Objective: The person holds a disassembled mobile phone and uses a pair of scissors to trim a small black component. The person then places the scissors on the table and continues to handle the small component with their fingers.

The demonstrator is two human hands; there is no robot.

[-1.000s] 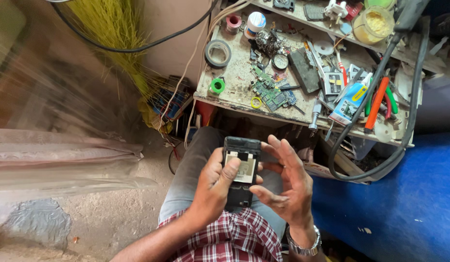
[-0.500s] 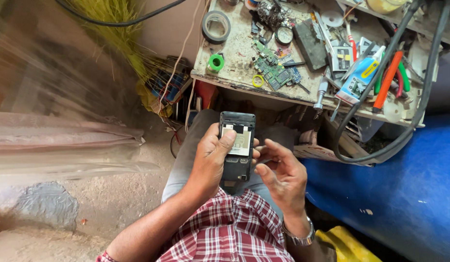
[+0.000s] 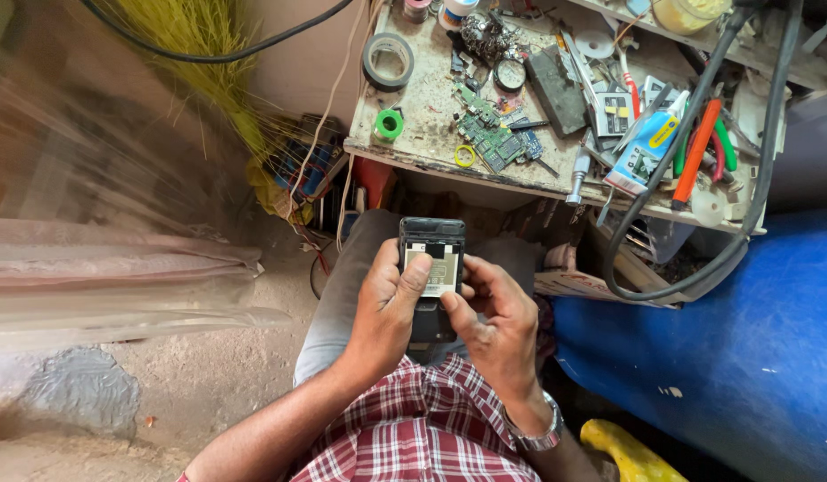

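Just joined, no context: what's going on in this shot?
A seated person holds a small black phone with its back cover off, over their lap. The left hand grips it, thumb on the pale panel inside; the right hand steadies its lower edge. Ahead, a cluttered workbench carries circuit boards, tape rolls and an orange-handled tool.

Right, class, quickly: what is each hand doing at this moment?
Left hand: closed on the black phone, thumb on its open back.
Right hand: closed on the phone's right side, thumb at its edge.
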